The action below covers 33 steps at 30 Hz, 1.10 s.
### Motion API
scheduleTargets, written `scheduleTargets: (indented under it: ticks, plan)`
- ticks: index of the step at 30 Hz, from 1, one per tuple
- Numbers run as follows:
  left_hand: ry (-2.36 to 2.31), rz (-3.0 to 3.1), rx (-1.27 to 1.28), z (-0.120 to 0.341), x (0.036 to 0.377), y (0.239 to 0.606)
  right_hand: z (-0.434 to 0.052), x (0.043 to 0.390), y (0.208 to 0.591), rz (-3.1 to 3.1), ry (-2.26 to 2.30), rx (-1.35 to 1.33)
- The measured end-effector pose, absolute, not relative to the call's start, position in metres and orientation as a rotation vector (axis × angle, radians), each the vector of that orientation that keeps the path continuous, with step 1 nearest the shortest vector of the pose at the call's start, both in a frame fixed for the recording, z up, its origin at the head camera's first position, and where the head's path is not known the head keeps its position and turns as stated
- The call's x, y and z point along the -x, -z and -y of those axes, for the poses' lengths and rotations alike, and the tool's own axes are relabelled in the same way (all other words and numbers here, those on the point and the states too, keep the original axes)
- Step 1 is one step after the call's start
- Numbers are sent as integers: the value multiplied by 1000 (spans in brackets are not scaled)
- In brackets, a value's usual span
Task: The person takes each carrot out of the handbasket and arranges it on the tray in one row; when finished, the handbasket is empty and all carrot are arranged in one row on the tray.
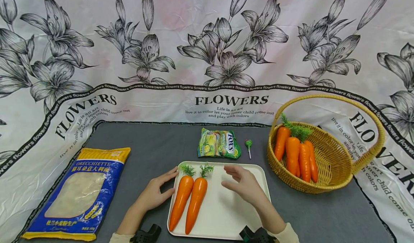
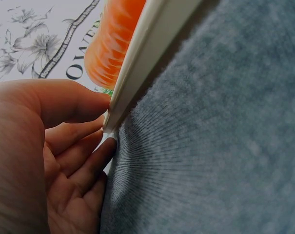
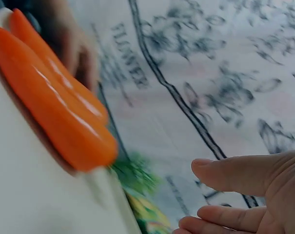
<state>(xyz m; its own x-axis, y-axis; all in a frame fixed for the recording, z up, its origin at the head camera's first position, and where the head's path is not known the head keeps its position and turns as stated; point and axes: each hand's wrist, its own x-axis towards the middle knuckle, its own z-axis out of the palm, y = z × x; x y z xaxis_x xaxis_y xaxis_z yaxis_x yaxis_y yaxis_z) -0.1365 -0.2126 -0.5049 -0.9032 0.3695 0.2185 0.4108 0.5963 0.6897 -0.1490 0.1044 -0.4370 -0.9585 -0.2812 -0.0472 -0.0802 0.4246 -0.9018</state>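
Note:
A cream tray (image 1: 239, 218) lies on the grey mat with two orange carrots (image 1: 189, 198) side by side on its left half. My left hand (image 1: 158, 191) rests at the tray's left edge (image 2: 137, 63), thumb and fingertips (image 2: 101, 151) touching the rim, fingers fairly straight. My right hand (image 1: 242, 183) hovers open above the tray's right half, holding nothing; its thumb (image 3: 235, 173) and the carrots (image 3: 54, 117) show in the right wrist view. A wicker basket (image 1: 336, 178) to the right holds several more carrots (image 1: 295, 153).
A blue and yellow pasta bag (image 1: 79, 194) lies at the left of the grey mat (image 1: 155, 142). A green candy packet (image 1: 219, 143) and a small green lollipop (image 1: 248, 145) lie behind the tray. Flower-print cloth covers the backdrop and table sides.

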Motion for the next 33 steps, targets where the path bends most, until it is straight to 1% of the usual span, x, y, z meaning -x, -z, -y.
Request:
scheduleTargets:
  ticks: [4, 11, 25, 33]
  plan:
    - [1207, 2757, 673, 213, 137, 505, -123, 155, 424, -2512, 1579, 283]
    - [1187, 2765, 661, 215, 138, 504, -165, 168, 419, -2593, 1613, 260]
    - [1203, 2746, 675, 213, 138, 504, -230, 163, 399, -2716, 1638, 66]
    - [1200, 2741, 681, 212, 136, 506, -268, 167, 388, -2820, 1549, 46]
